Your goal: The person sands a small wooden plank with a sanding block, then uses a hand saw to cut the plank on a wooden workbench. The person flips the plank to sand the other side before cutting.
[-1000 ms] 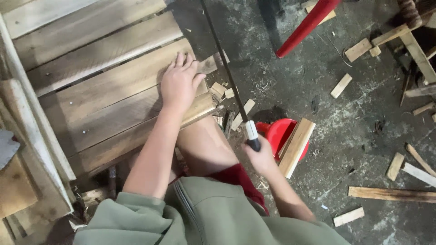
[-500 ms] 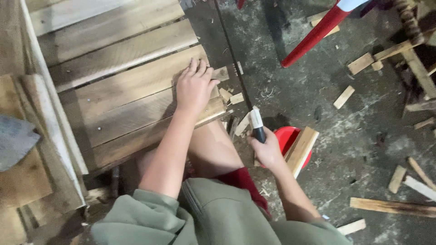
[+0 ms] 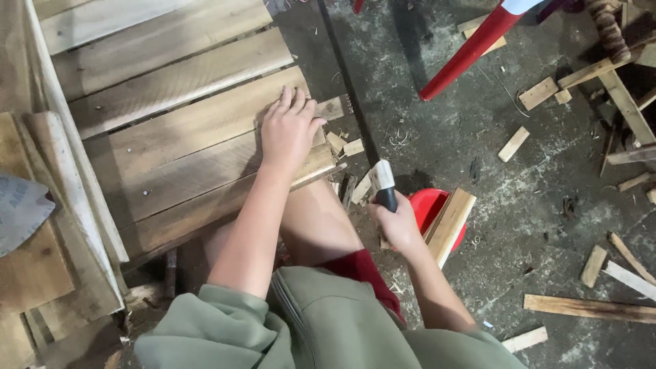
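A rough woodworking shop, with the work going on at floor level.

Weathered wooden planks nailed into a slatted panel (image 3: 171, 130) are lying at ten o'clock, short pale wood offcuts (image 3: 536, 93) are littering the stained grey concrete floor (image 3: 424, 123) from one to four o'clock, shavings are collecting at centre, and a grey sheet of sandpaper (image 3: 20, 208) is resting at nine o'clock.

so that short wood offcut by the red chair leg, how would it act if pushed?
The offcut looks flat and rectangular, so it would likely slide, not roll. It seems light for its size, being a thin scrap. The concrete floor looks rough and littered with chips, so it may drag or catch.
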